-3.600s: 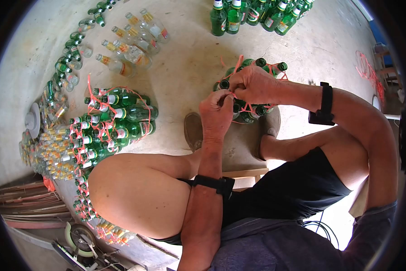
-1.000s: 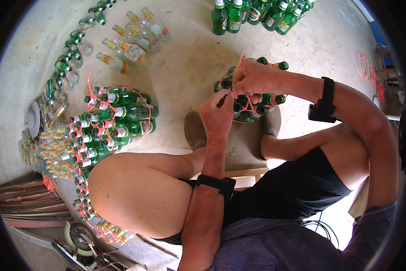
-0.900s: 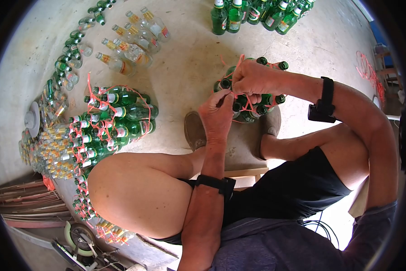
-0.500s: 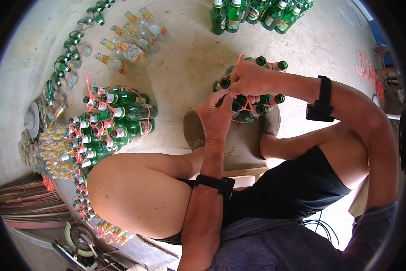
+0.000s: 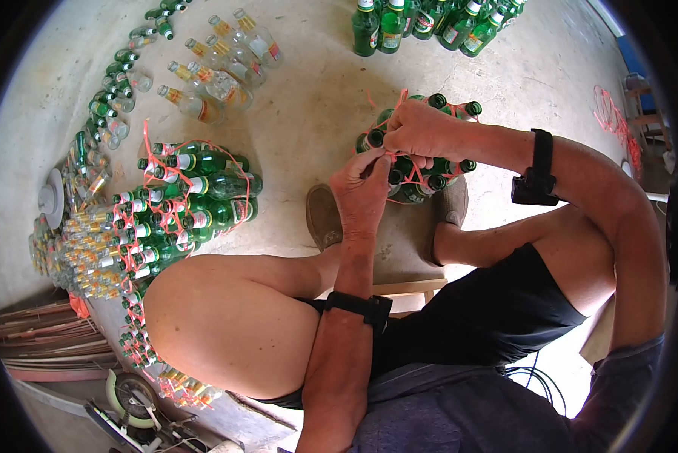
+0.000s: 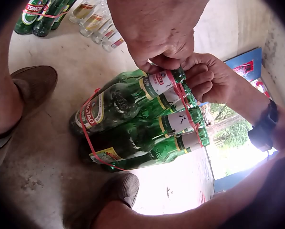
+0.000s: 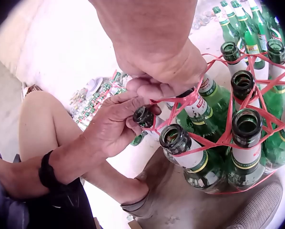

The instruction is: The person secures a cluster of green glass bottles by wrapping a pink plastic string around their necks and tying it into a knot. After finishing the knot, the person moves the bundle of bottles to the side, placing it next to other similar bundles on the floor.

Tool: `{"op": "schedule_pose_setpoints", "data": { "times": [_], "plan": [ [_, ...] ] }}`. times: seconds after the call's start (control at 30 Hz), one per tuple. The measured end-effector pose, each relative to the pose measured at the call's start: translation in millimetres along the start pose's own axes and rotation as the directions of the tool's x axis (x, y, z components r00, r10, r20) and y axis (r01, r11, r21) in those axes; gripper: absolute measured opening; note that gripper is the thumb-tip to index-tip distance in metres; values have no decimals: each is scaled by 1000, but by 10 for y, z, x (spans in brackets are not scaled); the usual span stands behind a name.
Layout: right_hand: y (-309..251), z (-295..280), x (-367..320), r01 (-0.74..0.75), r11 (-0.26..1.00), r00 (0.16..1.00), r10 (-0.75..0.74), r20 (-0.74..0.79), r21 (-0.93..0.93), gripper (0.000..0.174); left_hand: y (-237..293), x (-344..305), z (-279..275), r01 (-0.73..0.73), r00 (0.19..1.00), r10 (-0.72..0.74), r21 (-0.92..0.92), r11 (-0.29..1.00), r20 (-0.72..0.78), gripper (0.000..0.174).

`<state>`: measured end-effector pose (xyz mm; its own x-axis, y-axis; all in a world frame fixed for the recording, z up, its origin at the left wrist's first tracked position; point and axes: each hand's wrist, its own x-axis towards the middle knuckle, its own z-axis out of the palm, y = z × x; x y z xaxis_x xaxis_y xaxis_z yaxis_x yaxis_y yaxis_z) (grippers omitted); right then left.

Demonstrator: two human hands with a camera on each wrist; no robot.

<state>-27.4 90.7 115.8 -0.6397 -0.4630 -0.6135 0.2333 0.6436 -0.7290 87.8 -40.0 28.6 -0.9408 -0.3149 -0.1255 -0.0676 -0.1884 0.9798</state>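
Observation:
Between the person's feet stands a bundle of green bottles [image 5: 435,183] [image 6: 128,112] [image 7: 204,167], with red twine [image 6: 87,133] [image 7: 223,140] around the bodies and woven between the necks. At the edge of the bundle, the left hand [image 5: 361,189] [image 6: 154,31] [image 7: 111,121] pinches the twine beside a bottle neck. The right hand [image 5: 422,132] [image 6: 211,78] [image 7: 161,67] meets it there, its fingers curled on the same twine. Both hands' fingertips nearly touch; the twine between them is mostly hidden.
More tied green bottles [image 5: 222,189] stand at the left, with clear bottles [image 5: 222,87] behind. Loose green bottles [image 5: 365,30] stand at the far side. Red twine [image 5: 614,121] lies at the right. Shoes [image 5: 324,217] flank the bundle; a wheel [image 5: 131,400] is at lower left.
The right hand has come down slightly from higher over the bundle, and its fingers have shifted on the twine. The left hand has barely moved; the bundle stays in place.

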Motion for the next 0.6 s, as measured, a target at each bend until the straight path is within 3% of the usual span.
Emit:
{"op": "schedule_pose_setpoints", "data": {
  "times": [0.6],
  "plan": [
    [107, 5, 40, 51, 994, 998, -48, -30, 99, 22, 77, 8, -32, 125, 989, -116, -104, 987, 90, 18]
  ]
}}
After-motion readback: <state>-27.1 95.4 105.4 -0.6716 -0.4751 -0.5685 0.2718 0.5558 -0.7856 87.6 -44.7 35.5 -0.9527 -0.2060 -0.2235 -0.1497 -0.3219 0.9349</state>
